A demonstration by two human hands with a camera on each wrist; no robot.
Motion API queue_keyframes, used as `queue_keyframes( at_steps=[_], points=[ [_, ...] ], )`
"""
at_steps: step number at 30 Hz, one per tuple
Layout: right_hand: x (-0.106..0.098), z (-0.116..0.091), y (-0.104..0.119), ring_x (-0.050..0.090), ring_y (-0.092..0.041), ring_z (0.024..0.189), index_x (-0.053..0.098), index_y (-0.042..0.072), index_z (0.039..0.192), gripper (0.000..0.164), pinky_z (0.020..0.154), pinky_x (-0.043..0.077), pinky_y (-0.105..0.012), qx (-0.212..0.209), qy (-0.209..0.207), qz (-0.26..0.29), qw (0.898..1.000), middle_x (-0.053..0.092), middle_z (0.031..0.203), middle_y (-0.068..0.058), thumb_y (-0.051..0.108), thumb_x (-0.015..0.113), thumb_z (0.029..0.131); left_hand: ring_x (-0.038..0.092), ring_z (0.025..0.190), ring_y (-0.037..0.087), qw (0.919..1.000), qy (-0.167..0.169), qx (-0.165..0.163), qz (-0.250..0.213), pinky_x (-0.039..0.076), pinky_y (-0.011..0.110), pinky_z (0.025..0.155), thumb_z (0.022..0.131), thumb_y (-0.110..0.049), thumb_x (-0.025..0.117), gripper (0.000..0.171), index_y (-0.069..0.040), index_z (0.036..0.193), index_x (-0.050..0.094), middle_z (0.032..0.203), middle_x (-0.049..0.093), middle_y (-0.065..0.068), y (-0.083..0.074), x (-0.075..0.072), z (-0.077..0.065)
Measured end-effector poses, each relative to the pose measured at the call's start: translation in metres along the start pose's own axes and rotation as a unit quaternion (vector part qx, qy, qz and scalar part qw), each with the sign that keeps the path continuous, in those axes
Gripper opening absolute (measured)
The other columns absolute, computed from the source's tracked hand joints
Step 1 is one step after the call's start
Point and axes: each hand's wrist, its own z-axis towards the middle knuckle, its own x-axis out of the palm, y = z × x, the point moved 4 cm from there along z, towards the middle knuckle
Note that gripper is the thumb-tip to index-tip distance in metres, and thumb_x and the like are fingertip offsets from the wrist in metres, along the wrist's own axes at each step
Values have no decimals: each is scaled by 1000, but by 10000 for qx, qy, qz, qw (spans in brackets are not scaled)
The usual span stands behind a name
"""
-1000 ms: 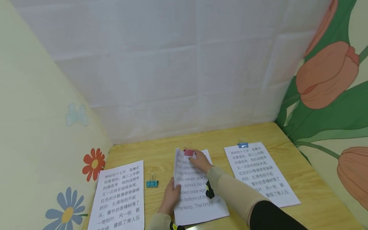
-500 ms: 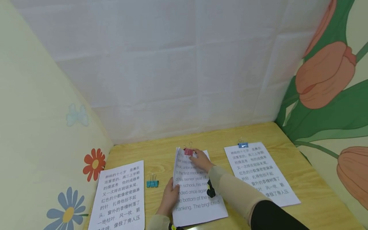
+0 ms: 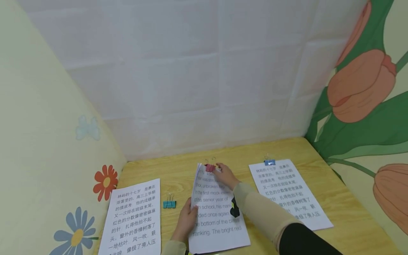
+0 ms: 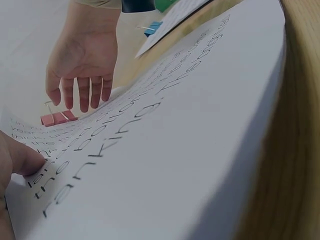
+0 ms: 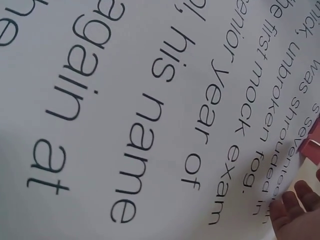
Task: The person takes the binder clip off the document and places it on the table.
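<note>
My left hand (image 3: 186, 221) holds the left edge of a stack of paper sheets (image 3: 220, 241) printed in English, its thumb on the top sheet. A pink binder clip (image 3: 210, 168) sits on the stack's top edge, its wire handles standing up. My right hand (image 3: 227, 176) is just right of the clip, over the upper part of the stack. In the left wrist view that hand (image 4: 85, 60) has its fingers loosely extended downward, with nothing between them. The sheets curve upward there. The right wrist view shows the fingertips (image 5: 290, 200) near the pink clip (image 5: 314, 142).
A stack with Chinese print (image 3: 132, 219) lies at the left. Beside it stands a teal binder clip (image 3: 169, 204). Another Chinese-printed stack (image 3: 287, 191) lies right, with a blue binder clip (image 3: 269, 162) on its top edge. A white cloth (image 3: 191, 88) hangs behind the wooden table (image 3: 149, 166).
My right hand has let go of the pink clip and shifted slightly right of it. The clip's handles have spread apart. The stack's lower end has shifted slightly left with my left hand.
</note>
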Motion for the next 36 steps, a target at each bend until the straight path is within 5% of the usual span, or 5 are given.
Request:
queue_keyframes(
  at_steps=[13,24,32,36],
  points=[
    [-4,-6,3,41,-43,143,49,5,151,57,117,32,-58,421,193,316,9984,49,153,-20,38,56,106,63,68,21,9989,307,323,108,53,37,63,109,-14,43,43,-3,151,44,87,64,6,-1,-8,-5],
    [-11,-5,10,60,-33,122,67,5,124,33,109,42,-53,189,150,731,9970,68,121,-10,29,49,109,64,67,22,9988,368,288,167,54,37,62,109,-15,44,45,-4,152,43,86,64,6,-3,-16,-8],
    [-17,-2,8,57,-35,126,66,4,126,45,113,38,-52,196,-89,1010,9947,64,133,-15,37,39,113,64,68,22,9987,428,277,78,54,36,63,109,-14,44,44,-4,151,44,86,65,6,1,-19,-8],
    [-21,-3,11,60,-35,118,66,1,118,43,109,42,-52,18,-299,1076,9937,66,123,-16,35,39,113,64,69,22,9981,502,350,0,54,34,63,109,-16,44,44,-4,151,44,88,66,6,0,-19,-8]
  ],
)
